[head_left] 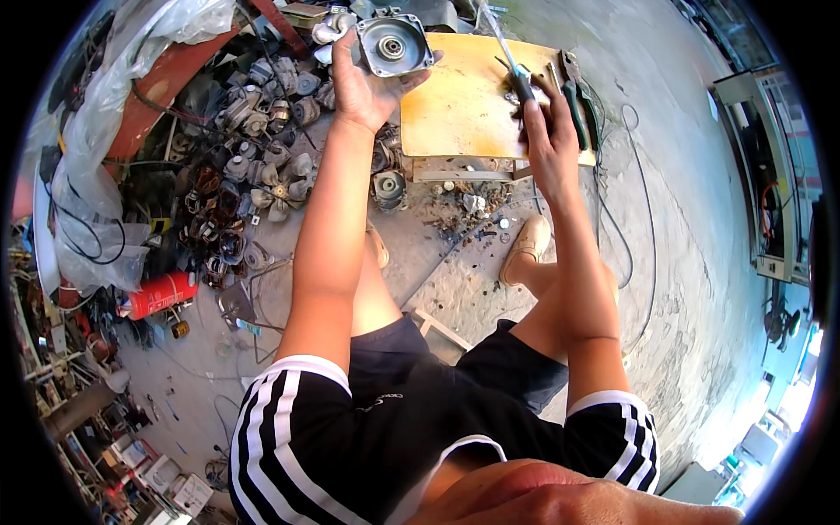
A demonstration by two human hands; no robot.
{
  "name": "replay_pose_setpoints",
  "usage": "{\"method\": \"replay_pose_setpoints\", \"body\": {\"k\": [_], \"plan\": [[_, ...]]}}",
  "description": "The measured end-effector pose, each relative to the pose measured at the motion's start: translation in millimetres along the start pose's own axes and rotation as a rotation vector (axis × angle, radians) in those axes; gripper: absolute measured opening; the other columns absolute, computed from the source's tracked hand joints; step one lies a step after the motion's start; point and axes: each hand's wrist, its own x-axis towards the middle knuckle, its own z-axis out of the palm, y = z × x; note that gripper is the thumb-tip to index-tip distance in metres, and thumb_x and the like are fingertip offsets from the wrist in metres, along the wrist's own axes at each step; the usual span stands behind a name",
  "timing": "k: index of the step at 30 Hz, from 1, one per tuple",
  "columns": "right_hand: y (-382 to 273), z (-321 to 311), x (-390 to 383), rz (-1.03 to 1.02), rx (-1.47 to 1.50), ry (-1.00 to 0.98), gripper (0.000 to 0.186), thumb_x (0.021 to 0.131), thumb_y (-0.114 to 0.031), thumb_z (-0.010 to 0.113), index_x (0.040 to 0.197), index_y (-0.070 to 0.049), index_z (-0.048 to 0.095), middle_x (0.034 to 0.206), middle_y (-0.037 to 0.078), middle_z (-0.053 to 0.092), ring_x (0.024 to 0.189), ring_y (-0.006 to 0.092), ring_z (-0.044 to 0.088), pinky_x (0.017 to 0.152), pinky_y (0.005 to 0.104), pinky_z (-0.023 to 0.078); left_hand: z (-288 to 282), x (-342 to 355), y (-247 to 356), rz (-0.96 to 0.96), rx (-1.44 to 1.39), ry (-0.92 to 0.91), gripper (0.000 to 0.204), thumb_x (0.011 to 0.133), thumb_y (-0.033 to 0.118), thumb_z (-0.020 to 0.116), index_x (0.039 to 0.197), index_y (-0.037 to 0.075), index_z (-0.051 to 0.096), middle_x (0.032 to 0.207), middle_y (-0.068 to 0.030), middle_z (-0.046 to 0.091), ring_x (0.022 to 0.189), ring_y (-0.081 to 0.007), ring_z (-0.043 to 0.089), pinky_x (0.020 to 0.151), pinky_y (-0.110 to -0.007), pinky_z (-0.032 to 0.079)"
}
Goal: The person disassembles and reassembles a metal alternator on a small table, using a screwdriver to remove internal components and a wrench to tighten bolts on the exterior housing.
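Note:
My left hand holds up a square metal motor end cover, with a round bearing at its middle, over the board's upper left corner. My right hand is closed on a screwdriver with a dark handle and a long shaft angled up and away from me, over the yellow wooden board. Beside that hand lie pliers with dark green handles and some small metal pieces, partly hidden by my fingers.
A pile of old motors and parts spreads at the left, with plastic sheeting and a red cylinder. Cables and small debris lie on the concrete floor. Metal cabinets stand along the right.

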Motion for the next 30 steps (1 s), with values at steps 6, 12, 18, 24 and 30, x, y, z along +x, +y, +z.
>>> {"method": "replay_pose_setpoints", "body": {"k": [6, 12, 18, 24, 30], "plan": [[-9.6, -8.4, -26.5, 0.095, 0.047, -0.209, 0.037, 0.098, -0.022, 0.058, 0.133, -0.01, 0.057, 0.086, 0.001, 0.061, 0.068, 0.0044, 0.051, 0.06, 0.0191, 0.042, -6.1, 6.7, -7.2, 0.05, 0.079, 0.043, 0.073, 0.09, 0.073, 0.038, 0.122, 0.009, 0.056, 0.112, -0.0107, 0.067, 0.102, -0.0333, 0.067, 0.079, -0.042, 0.058], [-16.5, -15.7, -20.9, 0.05, 0.101, -0.074, 0.037, 0.097, -0.021, 0.061, 0.131, -0.007, 0.059, 0.09, 0.003, 0.064, 0.074, 0.0044, 0.054, 0.065, 0.0193, 0.045, -5.4, 10.9, -6.1, 0.092, 0.111, 0.015, 0.083, 0.09, 0.074, 0.036, 0.133, 0.005, 0.051, 0.124, -0.0182, 0.061, 0.111, -0.0416, 0.061, 0.096, -0.051, 0.049], [-21.1, -11.2, -22.6, -0.076, -0.056, -0.16, 0.034, 0.094, -0.019, 0.066, 0.124, -0.003, 0.064, 0.11, 0.008, 0.069, 0.096, 0.0106, 0.06, 0.087, 0.0251, 0.047, 11.5, 13.2, -13.3, 0.207, 0.138, 0.053, 0.071, 0.093, 0.067, 0.037, 0.123, 0.006, 0.056, 0.113, -0.0116, 0.067, 0.102, -0.0257, 0.067, 0.09, -0.045, 0.055], [-25.3, -11.7, -22.2, 0.035, 0.025, -0.177, 0.035, 0.095, -0.021, 0.065, 0.125, -0.004, 0.064, 0.102, 0.006, 0.068, 0.091, 0.0093, 0.06, 0.083, 0.0249, 0.048, 17.9, 15.9, -6.7, 0.134, -0.025, 0.066, 0.052, 0.1, 0.052, 0.039, 0.113, 0.007, 0.062, 0.103, -0.0067, 0.069, 0.092, -0.0202, 0.067, 0.082, -0.037, 0.057], [-19.1, -7.2, -21.3, 0.147, 0.147, -0.246, 0.036, 0.097, -0.025, 0.06, 0.128, -0.007, 0.062, 0.084, 0.0, 0.062, 0.066, 0.0028, 0.05, 0.056, 0.0174, 0.039, 12.9, 14.5, -8.7, 0.165, -0.025, -0.025, 0.05, 0.1, 0.047, 0.039, 0.113, 0.005, 0.062, 0.103, -0.0088, 0.069, 0.092, -0.0218, 0.067, 0.082, -0.037, 0.057]]}}
